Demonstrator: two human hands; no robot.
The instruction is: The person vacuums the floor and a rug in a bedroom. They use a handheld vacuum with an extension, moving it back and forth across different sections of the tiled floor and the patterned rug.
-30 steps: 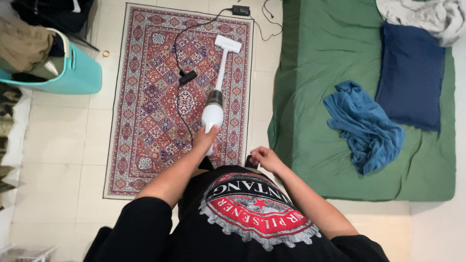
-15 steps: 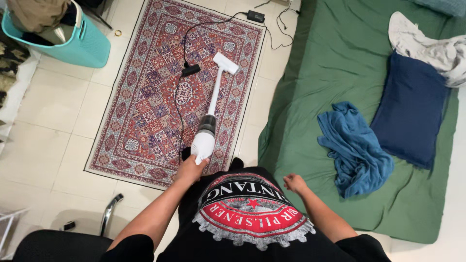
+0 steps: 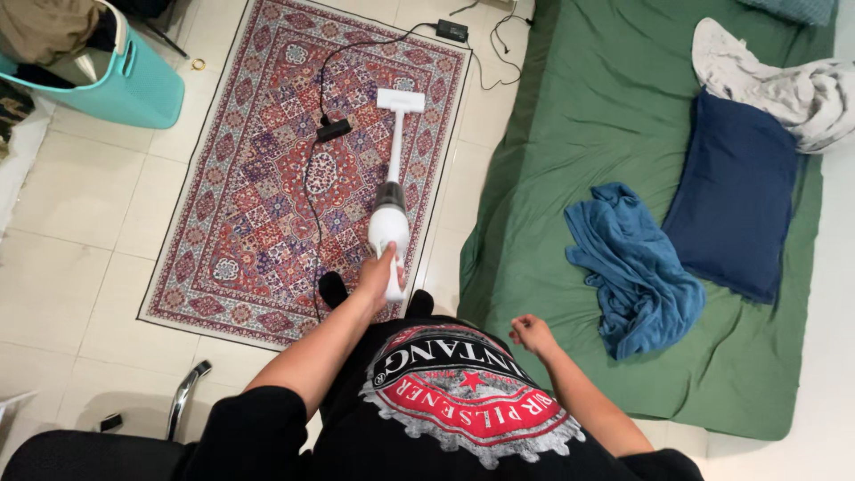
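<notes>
The left hand [image 3: 378, 276] is wrapped around the back end of a white stick vacuum [image 3: 390, 191], with its fingers closed tight on the handle. The right hand [image 3: 533, 334] holds nothing; its fingers are curled in loosely, and it hangs in the air near the edge of the bed [image 3: 552, 134]. So the left hand is the one on the vacuum, and the right hand is well apart from it. The vacuum's long body points straight away from the person, from the hand up to the flat white head [image 3: 401, 100], which sits on the patterned red rug [image 3: 258, 205]. Two feet in black socks [image 3: 331, 289] stand at the near edge of the rug, just beside the hand. A thin black cord [image 3: 313, 178] runs along the rug to the left of the vacuum, passes a small black box, and goes on to a black power block [image 3: 452, 31] on the floor past the far end of the rug. Down in the near left corner, a chair with a shiny metal arm [image 3: 183, 396] shows. On the green bed to the right lie a crumpled blue cloth [image 3: 637, 267], a dark blue pillow [image 3: 735, 196], and farther off a grey-white blanket [image 3: 775, 76]. At the far left stands a teal laundry basket [image 3: 116, 89] with brown and dark clothes heaped inside.
</notes>
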